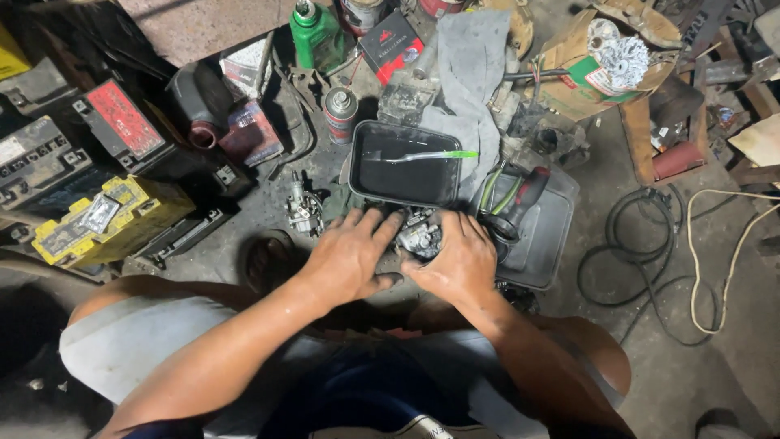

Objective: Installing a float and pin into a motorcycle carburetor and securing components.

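I crouch over a dirty workshop floor. My left hand (351, 254) and my right hand (457, 262) both close around a small grimy metal carburettor (419, 236) held between them, just in front of a black rectangular tray (366, 134). In the tray's dark liquid lies a toothbrush (431, 155) with a green handle. A second carburettor (303, 210) sits on the floor to the left of my left hand.
A grey lid (548, 236) with screwdrivers lies right of the tray. Batteries (97, 223) stand at left; a green bottle (313, 32), a spray can (340, 112) and a grey rag (471, 73) lie behind. Black and pale cables (691, 244) coil at right.
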